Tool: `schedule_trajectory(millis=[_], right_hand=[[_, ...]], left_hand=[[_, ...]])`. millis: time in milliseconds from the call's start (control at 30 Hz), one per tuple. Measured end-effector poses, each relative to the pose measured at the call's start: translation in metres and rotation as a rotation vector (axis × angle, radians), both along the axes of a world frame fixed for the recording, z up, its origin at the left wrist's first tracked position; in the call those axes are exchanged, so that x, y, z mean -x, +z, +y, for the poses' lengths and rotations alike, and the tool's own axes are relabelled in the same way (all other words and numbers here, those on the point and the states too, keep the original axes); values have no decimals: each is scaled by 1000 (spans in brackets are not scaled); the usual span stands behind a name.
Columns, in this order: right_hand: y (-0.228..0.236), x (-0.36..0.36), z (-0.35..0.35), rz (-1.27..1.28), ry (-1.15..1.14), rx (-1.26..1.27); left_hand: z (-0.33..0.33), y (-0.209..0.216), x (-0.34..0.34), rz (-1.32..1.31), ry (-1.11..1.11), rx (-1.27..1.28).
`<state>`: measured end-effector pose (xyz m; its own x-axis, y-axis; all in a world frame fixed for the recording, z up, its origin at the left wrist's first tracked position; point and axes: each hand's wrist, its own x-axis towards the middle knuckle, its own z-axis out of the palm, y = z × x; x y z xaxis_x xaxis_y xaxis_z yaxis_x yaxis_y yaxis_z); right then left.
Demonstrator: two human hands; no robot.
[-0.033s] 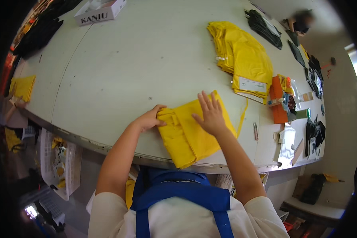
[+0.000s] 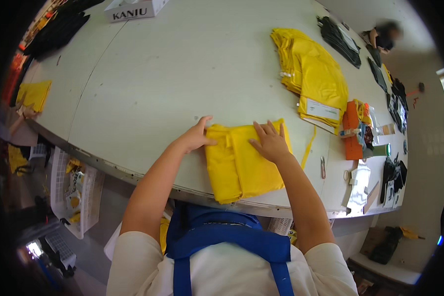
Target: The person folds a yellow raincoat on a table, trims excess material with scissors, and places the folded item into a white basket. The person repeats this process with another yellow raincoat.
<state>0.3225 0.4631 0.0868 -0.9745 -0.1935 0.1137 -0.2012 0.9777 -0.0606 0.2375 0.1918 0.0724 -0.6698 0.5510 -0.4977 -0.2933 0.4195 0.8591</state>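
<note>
A folded yellow garment [image 2: 251, 160], smooth like rainwear, lies at the table's front edge before me, with a vertical fold line across it. At its upper left corner is my left hand [image 2: 196, 137], its thumb touching the side and its fingers stretched out apart. My right hand [image 2: 273, 144] rests flat on the upper right part, fingers spread. A thin yellow strap [image 2: 309, 148] lies on the table just right of the garment.
Stacked yellow garments [image 2: 313, 74] lie farther right, near an orange box [image 2: 351, 132] of small items and small snips [image 2: 323, 167]. A white box [image 2: 135, 11] stands at the far left. Another person's hand [image 2: 28, 112] touches yellow fabric at left; a second person [image 2: 382, 37] is far right.
The garment has turned slightly and sits squarer to the table edge. My left hand's fingers have lifted and spread at its corner. The whole view has shifted a little.
</note>
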Motion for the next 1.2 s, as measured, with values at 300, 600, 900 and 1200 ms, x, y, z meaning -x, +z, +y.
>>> schedule_trajectory(millis=[300,600,900,1200], right_hand=[[7,-27,-22,-465,-262,735],[20,-15,-50,-678,-385,1050],[61,-51,-31,-616,-307,1306],[75,-47,-31,-805,-227,1092]], left_hand=[[14,-17,-99,358,141,384],[13,-13,-116,105,73,-14],[17,-5,-143,-144,374,-263],[20,1,-120,247,117,82]])
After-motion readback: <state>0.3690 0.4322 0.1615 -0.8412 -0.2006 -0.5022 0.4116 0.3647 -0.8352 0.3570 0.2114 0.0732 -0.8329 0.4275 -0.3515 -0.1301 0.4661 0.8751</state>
